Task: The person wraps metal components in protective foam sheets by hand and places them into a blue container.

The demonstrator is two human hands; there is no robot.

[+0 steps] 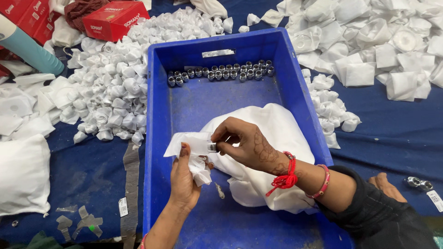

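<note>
- The left hand (183,177) is closed around a white paper wrapper (191,146), above the floor of the blue crate (295,99), near the crate's left wall.
- The right hand (247,146) pinches a small metal fitting (212,147) with its fingertips, at the wrapper's edge.
- Behind the hands, a white cloth bag (272,133) lies against the right wall of the crate.
- A row of metal fittings (220,73) lies along the crate's far wall; bare floor stays between the row and the hands.
- Left of the crate, a heap of wrapped pieces (117,78) reaches its rim.
</note>
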